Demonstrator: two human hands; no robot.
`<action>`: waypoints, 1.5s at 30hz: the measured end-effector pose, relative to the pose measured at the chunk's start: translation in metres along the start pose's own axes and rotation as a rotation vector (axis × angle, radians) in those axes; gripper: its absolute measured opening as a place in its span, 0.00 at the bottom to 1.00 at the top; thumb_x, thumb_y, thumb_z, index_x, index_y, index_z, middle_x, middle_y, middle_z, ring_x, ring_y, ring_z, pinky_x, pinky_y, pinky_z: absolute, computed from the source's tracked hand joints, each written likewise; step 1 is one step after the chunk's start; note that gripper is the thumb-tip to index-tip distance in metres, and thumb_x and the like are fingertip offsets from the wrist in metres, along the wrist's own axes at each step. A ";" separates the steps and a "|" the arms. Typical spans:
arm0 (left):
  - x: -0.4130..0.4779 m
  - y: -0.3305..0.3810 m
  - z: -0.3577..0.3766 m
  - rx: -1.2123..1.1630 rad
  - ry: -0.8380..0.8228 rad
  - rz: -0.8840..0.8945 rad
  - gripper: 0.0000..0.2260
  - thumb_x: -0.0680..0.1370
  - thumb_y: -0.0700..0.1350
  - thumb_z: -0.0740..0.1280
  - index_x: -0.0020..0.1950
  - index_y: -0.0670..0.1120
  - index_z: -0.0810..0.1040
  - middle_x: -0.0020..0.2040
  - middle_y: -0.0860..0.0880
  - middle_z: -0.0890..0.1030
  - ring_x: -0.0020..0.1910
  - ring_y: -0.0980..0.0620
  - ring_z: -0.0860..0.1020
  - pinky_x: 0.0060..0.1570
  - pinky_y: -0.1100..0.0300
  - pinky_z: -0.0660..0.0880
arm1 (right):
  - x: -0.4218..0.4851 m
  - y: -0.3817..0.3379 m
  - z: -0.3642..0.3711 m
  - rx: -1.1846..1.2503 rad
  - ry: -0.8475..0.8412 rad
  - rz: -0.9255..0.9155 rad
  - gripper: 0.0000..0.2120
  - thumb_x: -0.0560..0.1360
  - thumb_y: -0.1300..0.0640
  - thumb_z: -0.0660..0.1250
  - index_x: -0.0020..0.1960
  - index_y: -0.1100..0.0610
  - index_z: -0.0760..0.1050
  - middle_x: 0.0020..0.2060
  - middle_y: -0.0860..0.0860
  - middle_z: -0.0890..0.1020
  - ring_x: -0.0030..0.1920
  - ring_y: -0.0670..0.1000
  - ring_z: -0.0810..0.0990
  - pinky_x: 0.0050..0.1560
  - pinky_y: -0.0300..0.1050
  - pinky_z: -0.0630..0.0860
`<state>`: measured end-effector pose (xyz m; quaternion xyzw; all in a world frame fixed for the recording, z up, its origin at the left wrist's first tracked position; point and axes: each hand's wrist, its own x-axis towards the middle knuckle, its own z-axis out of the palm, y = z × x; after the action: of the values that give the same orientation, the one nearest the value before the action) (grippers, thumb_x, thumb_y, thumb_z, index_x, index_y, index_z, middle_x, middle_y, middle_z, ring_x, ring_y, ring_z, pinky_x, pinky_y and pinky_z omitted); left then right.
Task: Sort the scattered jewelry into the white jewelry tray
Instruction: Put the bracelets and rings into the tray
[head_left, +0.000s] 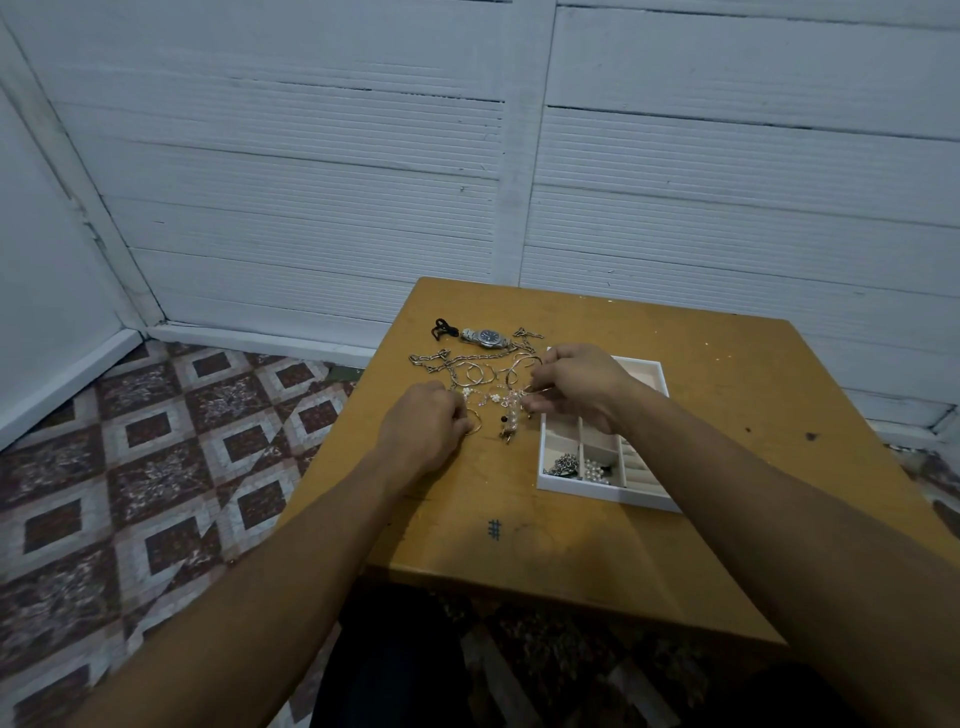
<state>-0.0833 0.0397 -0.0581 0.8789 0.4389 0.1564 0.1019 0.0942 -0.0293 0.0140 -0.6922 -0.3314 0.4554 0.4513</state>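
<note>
One table (675, 395) filled the centre and right of the frame, and one white tray (582, 486) sat on it right of centre. The scattered jewelry (483, 374) lay in a single loose heap just left of the tray, in the middle of the frame. It held one watch (485, 338) at the top, one black clip (443, 330) to its left, one long chain (457, 360) below them and one beaded strand (511, 418) at the bottom. At least two loops (474, 373) lay between chain and strand, though the tangle hid an exact count. Two hands worked there. The left hand (423, 428), at the heap's lower left, was curled tight, its fingertips pinching one thin hoop (475, 427). The right hand (579, 387), over the tray's upper left corner, had its fingers curled and pinched a thin wire (536, 388); which piece that wire belonged to could not be told. Two items showed in the tray's lower left compartments, side by side but in separate ones — one dark clump (563, 464) and, right of it, one pearl cluster (596, 472). One patterned floor (156, 441) filled the lower left, one white wall (467, 130) the top.
</note>
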 end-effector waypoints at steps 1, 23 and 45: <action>0.000 -0.001 0.000 0.000 -0.004 0.000 0.10 0.78 0.53 0.67 0.51 0.48 0.80 0.50 0.49 0.77 0.52 0.52 0.73 0.50 0.55 0.75 | 0.000 0.000 0.000 0.033 -0.011 0.012 0.09 0.75 0.74 0.62 0.42 0.61 0.70 0.38 0.62 0.79 0.32 0.55 0.82 0.33 0.44 0.81; -0.001 0.013 -0.004 -0.095 0.011 0.001 0.09 0.79 0.49 0.66 0.53 0.48 0.82 0.51 0.50 0.79 0.51 0.54 0.73 0.50 0.59 0.72 | -0.001 0.000 -0.002 -0.174 0.082 -0.029 0.04 0.76 0.67 0.67 0.50 0.67 0.76 0.35 0.59 0.81 0.24 0.49 0.80 0.25 0.39 0.76; 0.010 0.037 -0.015 -0.664 -0.350 0.028 0.06 0.78 0.45 0.68 0.51 0.44 0.79 0.43 0.52 0.79 0.42 0.58 0.76 0.38 0.65 0.69 | -0.003 0.002 -0.012 -0.163 0.003 -0.151 0.06 0.78 0.65 0.64 0.45 0.60 0.78 0.36 0.55 0.80 0.28 0.48 0.76 0.29 0.38 0.74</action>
<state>-0.0555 0.0263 -0.0307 0.8172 0.3282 0.1389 0.4529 0.1047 -0.0367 0.0149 -0.7004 -0.4178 0.3907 0.4270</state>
